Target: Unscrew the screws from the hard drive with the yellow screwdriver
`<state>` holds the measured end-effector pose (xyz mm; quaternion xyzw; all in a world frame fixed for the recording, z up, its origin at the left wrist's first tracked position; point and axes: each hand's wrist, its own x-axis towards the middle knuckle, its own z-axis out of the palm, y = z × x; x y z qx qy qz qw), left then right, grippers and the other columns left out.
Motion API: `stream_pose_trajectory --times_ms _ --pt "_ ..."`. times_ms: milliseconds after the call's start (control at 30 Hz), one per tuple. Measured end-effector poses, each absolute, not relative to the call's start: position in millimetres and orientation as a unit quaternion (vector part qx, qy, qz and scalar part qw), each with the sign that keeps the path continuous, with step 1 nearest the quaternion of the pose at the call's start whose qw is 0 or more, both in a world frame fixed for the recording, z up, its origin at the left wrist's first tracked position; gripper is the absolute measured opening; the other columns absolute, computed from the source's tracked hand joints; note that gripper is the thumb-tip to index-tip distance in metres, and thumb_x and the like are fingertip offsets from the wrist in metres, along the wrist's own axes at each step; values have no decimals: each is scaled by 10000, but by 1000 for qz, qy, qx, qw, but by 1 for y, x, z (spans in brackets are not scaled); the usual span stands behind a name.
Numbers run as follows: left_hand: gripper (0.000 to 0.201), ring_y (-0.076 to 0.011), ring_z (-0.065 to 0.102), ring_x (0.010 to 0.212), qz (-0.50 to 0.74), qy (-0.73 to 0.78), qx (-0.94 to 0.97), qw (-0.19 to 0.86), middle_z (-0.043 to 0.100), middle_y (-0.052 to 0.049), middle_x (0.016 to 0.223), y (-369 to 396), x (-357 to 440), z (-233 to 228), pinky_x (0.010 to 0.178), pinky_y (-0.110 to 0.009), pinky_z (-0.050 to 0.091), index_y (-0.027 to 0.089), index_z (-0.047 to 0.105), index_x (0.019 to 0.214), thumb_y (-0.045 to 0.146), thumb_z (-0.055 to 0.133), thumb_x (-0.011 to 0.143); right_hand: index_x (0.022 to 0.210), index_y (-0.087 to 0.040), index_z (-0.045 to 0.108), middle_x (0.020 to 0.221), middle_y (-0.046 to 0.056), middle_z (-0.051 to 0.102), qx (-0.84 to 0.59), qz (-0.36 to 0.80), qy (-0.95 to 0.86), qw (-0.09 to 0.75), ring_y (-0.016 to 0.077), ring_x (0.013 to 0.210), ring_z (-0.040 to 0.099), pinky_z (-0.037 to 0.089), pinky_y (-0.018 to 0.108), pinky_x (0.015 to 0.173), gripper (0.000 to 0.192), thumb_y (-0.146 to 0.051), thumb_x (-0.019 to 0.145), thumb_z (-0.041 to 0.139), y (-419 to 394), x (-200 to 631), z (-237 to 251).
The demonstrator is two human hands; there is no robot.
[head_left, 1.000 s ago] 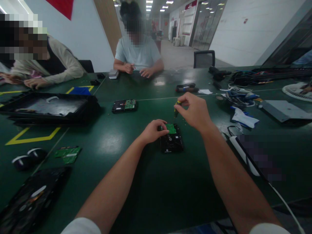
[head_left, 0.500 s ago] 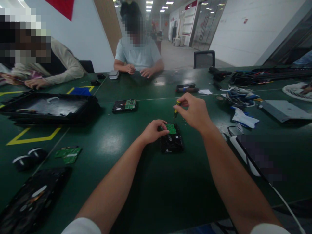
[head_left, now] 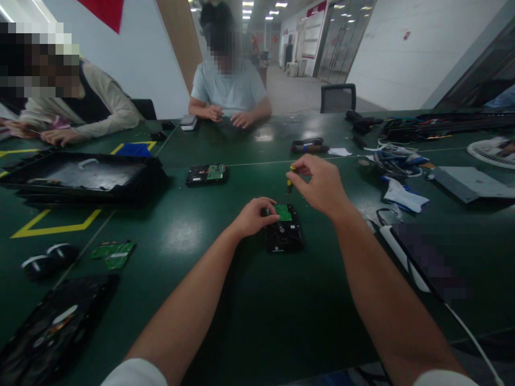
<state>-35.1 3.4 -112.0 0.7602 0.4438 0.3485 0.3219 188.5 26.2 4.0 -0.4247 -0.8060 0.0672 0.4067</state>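
A black hard drive (head_left: 289, 242) lies on the green table in front of me, a green circuit board (head_left: 285, 213) at its far end. My left hand (head_left: 256, 215) is closed on the drive's left side, thumb and fingers resting over its edge. Above the far end, my right hand (head_left: 318, 181) pinches a small yellow and black screwdriver (head_left: 289, 185) held upright. Its thin shaft points down at the board's far edge; whether the tip touches a screw is too small to tell.
Another hard drive (head_left: 206, 174) lies further off. At left are a black tray (head_left: 132, 179), a loose circuit board (head_left: 116, 255) and a black casing (head_left: 60, 321). Gloves (head_left: 406, 195), a grey metal box (head_left: 470, 182) and a white power strip (head_left: 402, 257) lie right. Two people sit opposite.
The screwdriver has shifted slightly between my right fingers, and that hand's fingertips have moved a little. My left hand and the hard drive keep their place.
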Motion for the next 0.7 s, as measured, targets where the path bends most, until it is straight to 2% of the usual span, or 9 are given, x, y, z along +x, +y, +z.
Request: stream_pose_trajectory --times_ms 300,500,700 --pt "99 -267 685 1163 354 440 762 317 728 -69 1310 4 -36 -114 1076 -482 500 231 743 871 291 821 880 974 -239 699 993 76 772 -433 75 -795 418 276 919 717 563 444 858 79 -299 929 721 25 189 5" --pt "106 -277 676 1173 339 455 760 318 724 -67 1330 1 -36 -109 1081 -496 495 233 744 879 307 819 883 1028 -246 709 1094 89 767 -417 69 -813 401 292 1001 706 543 480 952 108 -236 921 699 24 190 6" --pt "113 -268 681 1155 340 455 758 322 722 -76 1331 2 -35 -110 1063 -480 509 222 740 877 306 816 886 1001 -236 689 1059 88 752 -420 77 -806 410 283 993 695 546 453 923 97 -238 911 724 24 190 7"
